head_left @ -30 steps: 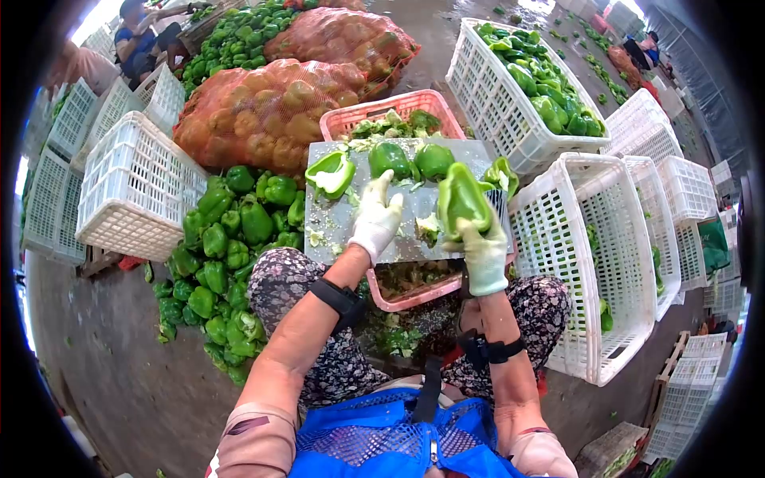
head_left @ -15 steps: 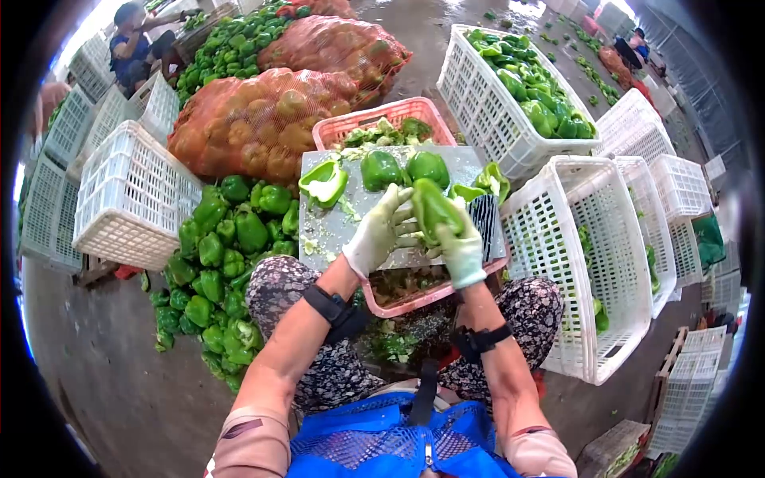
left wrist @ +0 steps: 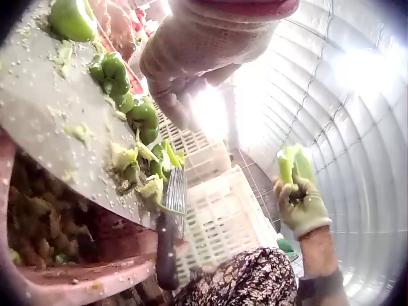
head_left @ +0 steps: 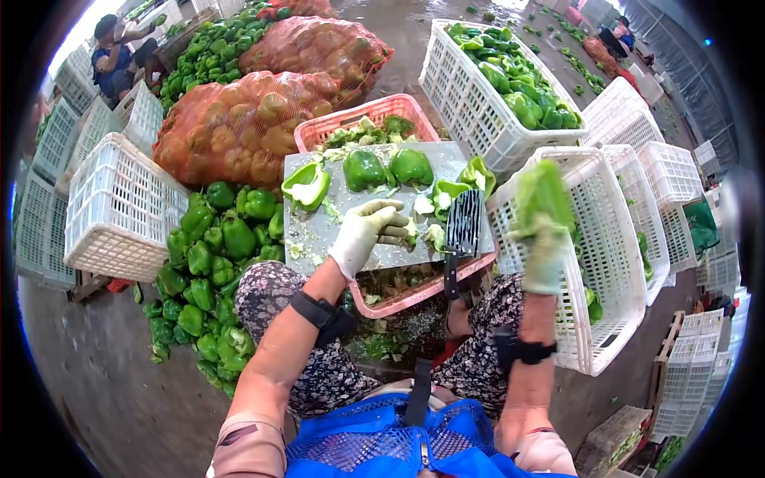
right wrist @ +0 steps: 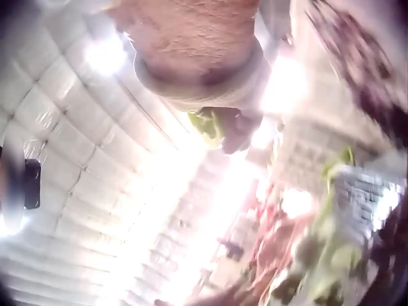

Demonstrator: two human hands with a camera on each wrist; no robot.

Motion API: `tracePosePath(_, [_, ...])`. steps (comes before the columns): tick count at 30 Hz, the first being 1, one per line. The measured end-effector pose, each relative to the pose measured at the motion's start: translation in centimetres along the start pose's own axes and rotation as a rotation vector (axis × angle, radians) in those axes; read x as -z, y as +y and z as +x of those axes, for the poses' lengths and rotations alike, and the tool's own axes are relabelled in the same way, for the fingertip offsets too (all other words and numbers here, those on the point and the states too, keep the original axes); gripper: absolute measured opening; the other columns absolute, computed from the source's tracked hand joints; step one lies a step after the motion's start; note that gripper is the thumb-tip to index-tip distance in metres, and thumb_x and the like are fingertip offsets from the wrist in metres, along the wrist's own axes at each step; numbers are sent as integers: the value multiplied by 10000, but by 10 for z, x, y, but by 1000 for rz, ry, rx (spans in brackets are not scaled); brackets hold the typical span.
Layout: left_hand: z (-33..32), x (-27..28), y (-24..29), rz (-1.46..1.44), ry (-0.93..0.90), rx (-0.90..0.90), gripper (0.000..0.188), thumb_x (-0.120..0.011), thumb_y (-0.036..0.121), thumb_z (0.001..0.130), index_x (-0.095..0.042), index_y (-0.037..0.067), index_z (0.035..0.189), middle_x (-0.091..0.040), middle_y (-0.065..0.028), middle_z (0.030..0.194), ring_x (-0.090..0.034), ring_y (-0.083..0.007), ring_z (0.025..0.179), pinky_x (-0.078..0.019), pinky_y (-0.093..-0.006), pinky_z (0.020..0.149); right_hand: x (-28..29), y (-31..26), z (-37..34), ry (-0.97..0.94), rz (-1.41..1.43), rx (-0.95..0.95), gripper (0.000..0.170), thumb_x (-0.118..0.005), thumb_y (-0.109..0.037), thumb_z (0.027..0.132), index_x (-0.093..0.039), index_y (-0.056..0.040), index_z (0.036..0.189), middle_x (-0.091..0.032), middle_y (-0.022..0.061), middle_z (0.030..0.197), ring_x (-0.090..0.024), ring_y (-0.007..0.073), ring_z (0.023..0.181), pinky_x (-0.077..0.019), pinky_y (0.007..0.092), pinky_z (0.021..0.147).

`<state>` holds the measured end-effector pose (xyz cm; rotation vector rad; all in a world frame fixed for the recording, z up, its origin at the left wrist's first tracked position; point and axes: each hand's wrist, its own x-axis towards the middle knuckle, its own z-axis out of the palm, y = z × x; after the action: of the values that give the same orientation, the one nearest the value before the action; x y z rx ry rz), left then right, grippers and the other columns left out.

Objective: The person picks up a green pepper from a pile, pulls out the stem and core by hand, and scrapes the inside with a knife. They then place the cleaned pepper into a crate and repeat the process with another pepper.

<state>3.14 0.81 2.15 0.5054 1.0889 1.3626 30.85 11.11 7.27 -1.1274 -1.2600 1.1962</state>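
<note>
My gloved right hand (head_left: 544,259) holds a cut green bell pepper (head_left: 546,195) over the white crates at the right, both blurred. The left wrist view shows its fingers curled round the hollow pepper piece (left wrist: 294,164). My left hand (head_left: 366,237), also gloved, is over the grey board (head_left: 312,229), its fingers loosely bent and holding nothing. A wide-bladed knife (head_left: 464,227) lies on the board's right side, handle past the front edge. Two green peppers (head_left: 365,170) sit at the back of the board, an opened half (head_left: 306,187) at its left, cut pieces (head_left: 476,177) at its right.
Under the board, a pink basket (head_left: 309,137) holds trimmings. Tipped white crates (head_left: 617,338) stand at the right; a crate (head_left: 510,131) full of peppers is behind. Loose peppers (head_left: 195,271) heap at the left, by red mesh sacks (head_left: 239,131). Another person (head_left: 111,60) sits far left.
Both hands came together at the cut pepper, then my right hand carried it rightward off the board to the crates. My left hand has drawn back left. The knife now shows whole.
</note>
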Motion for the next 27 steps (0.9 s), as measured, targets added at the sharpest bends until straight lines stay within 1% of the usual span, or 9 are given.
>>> tracePosePath(2, [-1, 4, 1, 15, 66, -6, 279, -525, 175, 960, -586, 13, 1179, -674, -114, 984, -671, -182, 825, -541, -283, 703, 58, -29, 21, 307, -266, 242, 414, -598, -312, 917, -564, 19, 1164, -636, 186, 1050, -660, 167, 833, -594, 300, 642])
tracePosePath(3, [-1, 5, 2, 19, 96, -10, 277, -526, 173, 958, -587, 15, 1176, -674, -110, 976, -670, -177, 815, -538, -278, 691, 90, -33, 37, 480, -416, 248, 450, -594, -246, 906, -516, -34, 1295, -623, 174, 1100, -656, 237, 876, -581, 315, 740])
tracePosePath(4, [-1, 5, 4, -3, 108, -8, 268, -534, 176, 954, -589, 22, 1167, -673, -97, 949, -666, -164, 793, -533, -271, 675, 125, -46, 45, 416, -957, 384, 522, -628, -216, 871, -480, 3, 1321, -589, 217, 1178, -623, 308, 978, -506, 365, 904])
tracePosePath(5, [-1, 4, 4, -15, 125, -15, 264, -534, 177, 954, -590, 24, 1162, -673, -97, 946, -665, -162, 791, -532, -270, 673, 158, -48, 53, 264, -1050, 229, 570, -640, -193, 844, -451, 21, 1337, -558, 221, 1255, -582, 324, 1054, -419, 376, 996])
tracePosePath(7, [0, 1, 4, -28, 158, -23, 256, -533, 178, 955, -592, 26, 1152, -672, -96, 940, -663, -160, 787, -531, -269, 670, 147, -57, 57, 502, -1377, 218, 562, -640, -167, 817, -475, 6, 1326, -548, 188, 1298, -576, 271, 1087, -428, 356, 984])
tracePosePath(11, [0, -8, 4, -59, 159, -53, 240, -528, 159, 955, -590, 14, 1137, -670, -103, 919, -660, -153, 763, -532, -266, 666, 5, -65, 58, -127, -826, 487, 599, -685, -139, 754, -505, -21, 1314, -548, 180, 1293, -546, 279, 1165, -407, 344, 1016])
tracePosePath(17, [-3, -6, 7, -167, 225, -58, 232, -530, 128, 950, -600, 4, 1133, -676, -105, 897, -653, -145, 738, -530, -259, 646, -168, 15, 101, -928, -1251, 364, 964, -775, -88, 608, -329, -180, 1458, -348, 183, 1469, -375, 335, 1329, -347, 375, 1093])
tracePosePath(20, [-5, 1, 18, -156, 275, -63, 253, -519, 142, 955, -589, 1, 1153, -674, -108, 909, -653, -150, 756, -526, -259, 662, -191, 72, 125, -1049, -1313, 316, 1002, -761, -89, 592, -297, -222, 1470, -281, 199, 1502, -339, 375, 1355, -363, 387, 1081])
tracePosePath(27, [-3, 3, 27, -163, 256, -67, 273, -515, 170, 960, -582, 7, 1169, -667, -110, 951, -652, -162, 788, -522, -273, 719, -188, 89, 127, -979, -1093, 237, 750, -710, -84, 622, -488, -193, 1330, -475, 219, 1316, -501, 365, 1181, -434, 412, 983])
